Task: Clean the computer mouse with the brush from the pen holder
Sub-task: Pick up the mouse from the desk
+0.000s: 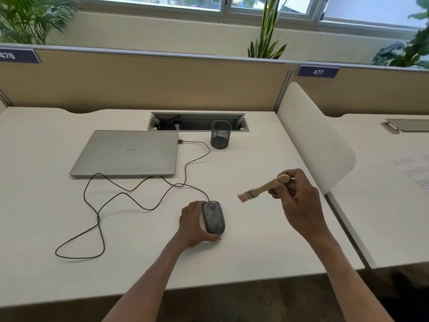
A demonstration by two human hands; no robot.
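Note:
A dusty dark grey computer mouse lies on the white desk, its black cable looping left and back to the laptop. My left hand grips the mouse from its left side, thumb curled under its near end. My right hand holds a small brush by its wooden handle, up off the desk to the right of the mouse. The pinkish bristles point left toward the mouse, a short gap away. A black mesh pen holder stands at the back of the desk; nothing sticks out of it.
A shut silver laptop lies at the back left, with the mouse cable trailing in loops over the desk. A cable tray opening is behind the pen holder. A white divider bounds the desk on the right.

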